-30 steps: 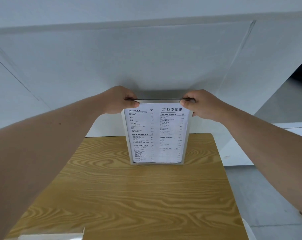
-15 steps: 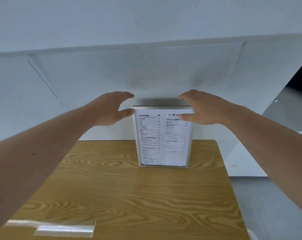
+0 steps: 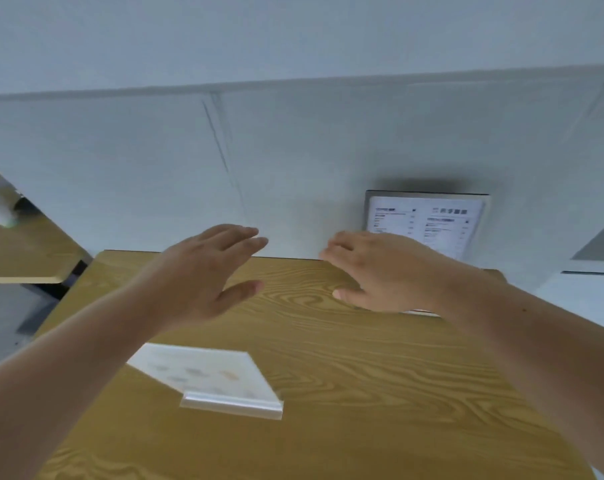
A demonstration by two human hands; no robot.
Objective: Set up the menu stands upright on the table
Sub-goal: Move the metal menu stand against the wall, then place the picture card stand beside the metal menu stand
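A pale grey wall backs a wood-grain table. At two o'clock, a framed printed menu stand stands upright. At six o'clock, a clear acrylic menu stand lies flat: likely light, stiff, slippery; grip its side edges. Left hand and right hand hover spread, empty.

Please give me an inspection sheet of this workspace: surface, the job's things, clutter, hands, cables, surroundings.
Surface: wooden table, grain pattern, set against a white wall.
Job's things: printed menu stand upright at the far right edge; clear menu stand lying flat near the person.
Clutter: nothing seen.
Hands: left hand and right hand open above the table, no grip on anything.
Cables: nothing seen.
Surroundings: second table to the left; blurred item on it, cannot identify.
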